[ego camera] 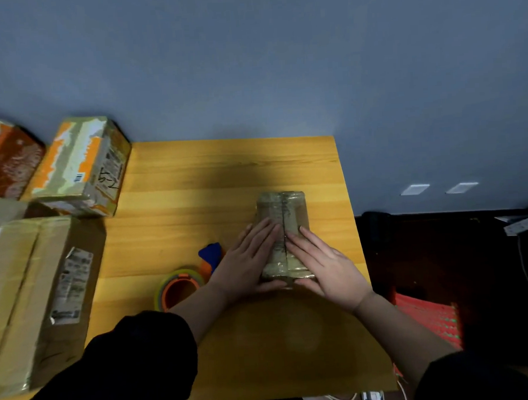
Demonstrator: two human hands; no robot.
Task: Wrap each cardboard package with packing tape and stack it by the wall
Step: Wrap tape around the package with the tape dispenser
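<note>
A small cardboard package (283, 212), shiny with clear tape, lies on the yellow wooden table (225, 177) right of centre. My left hand (244, 262) lies flat on its left half with straight fingers, the thumb along the near end. My right hand (324, 262) lies flat on the right half the same way. A roll of packing tape (178, 288) with an orange core sits just left of my left wrist, with a blue and orange tape cutter (211, 254) beside it.
At the table's left stand a large brown box (32, 297), an orange-and-white taped box (80, 166) and a red-brown box (6, 158) near the blue wall (249, 63). A red mat (428, 316) lies on the dark floor to the right.
</note>
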